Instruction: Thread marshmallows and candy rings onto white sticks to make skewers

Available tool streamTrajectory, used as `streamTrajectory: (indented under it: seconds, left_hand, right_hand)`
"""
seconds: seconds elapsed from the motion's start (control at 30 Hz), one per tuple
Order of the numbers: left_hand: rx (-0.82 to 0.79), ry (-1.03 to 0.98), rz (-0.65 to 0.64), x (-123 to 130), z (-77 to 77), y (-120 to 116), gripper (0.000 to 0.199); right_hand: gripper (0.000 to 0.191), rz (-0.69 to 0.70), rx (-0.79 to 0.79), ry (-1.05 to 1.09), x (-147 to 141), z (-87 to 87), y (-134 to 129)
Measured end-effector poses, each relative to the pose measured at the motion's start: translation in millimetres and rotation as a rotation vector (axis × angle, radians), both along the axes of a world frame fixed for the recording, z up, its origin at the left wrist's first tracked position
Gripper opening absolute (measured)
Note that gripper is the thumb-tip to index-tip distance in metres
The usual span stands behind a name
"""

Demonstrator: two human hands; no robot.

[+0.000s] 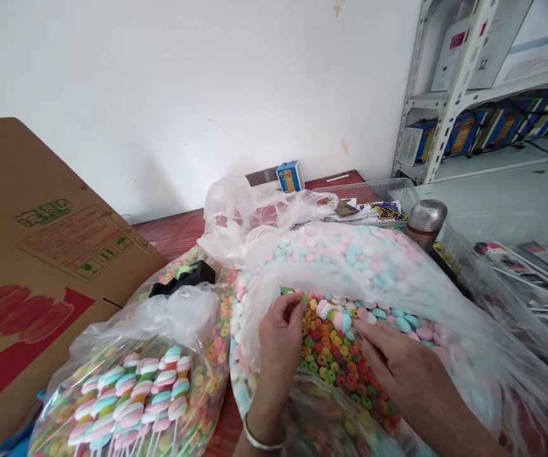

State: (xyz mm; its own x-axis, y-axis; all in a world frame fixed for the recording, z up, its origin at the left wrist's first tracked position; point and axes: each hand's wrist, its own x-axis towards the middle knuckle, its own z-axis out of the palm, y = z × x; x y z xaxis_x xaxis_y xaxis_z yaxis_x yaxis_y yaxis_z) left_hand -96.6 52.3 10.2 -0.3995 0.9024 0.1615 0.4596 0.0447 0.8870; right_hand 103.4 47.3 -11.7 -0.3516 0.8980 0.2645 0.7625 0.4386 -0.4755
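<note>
white wall rises behind a red wood surface [172, 231], and a clear plastic bag [350, 254] of candy lollipops lies under the hands, its long axis running toward the near edge. left hand [280, 343] is curled at the bag's mouth; whether it pinches plastic or candy, i cannot tell. right hand [397, 368] lies open across the lollipops, gripping nothing. a second bag [131, 397] sits nearer the left hand.

Left hand [278, 346] bunched, fingers curled downward; right hand [397, 371] spread, palm down, reaching inward.
</note>
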Motion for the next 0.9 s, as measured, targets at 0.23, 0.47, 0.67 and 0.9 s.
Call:
streamTrajectory:
  seconds: [0.23, 0.47, 0.67, 0.9]
  left_hand:
    - [-0.043, -0.356, -0.075, 10.7, -8.9, -4.7, 0.018]
    - [-0.052, -0.257, -0.111, 36.3, -25.4, -23.5, 0.017]
    - [-0.1, -0.159, -0.283, 66.6, -26.8, -26.4, 0.02]
    - [-0.049, -0.265, -0.198, 98.5, -23.8, -25.0, 0.027]
  right_hand:
    - [0.04, 0.013, -0.071, 0.024, 8.6, -3.3, -10.0]
    - [0.035, -0.043, -0.362, 0.427, 16.2, -20.6, -41.1]
    - [0.032, -0.131, -0.393, 0.676, 22.8, -39.7, -64.3]
    - [0.033, -0.138, -0.377, 0.629, 25.3, -36.6, -61.0]
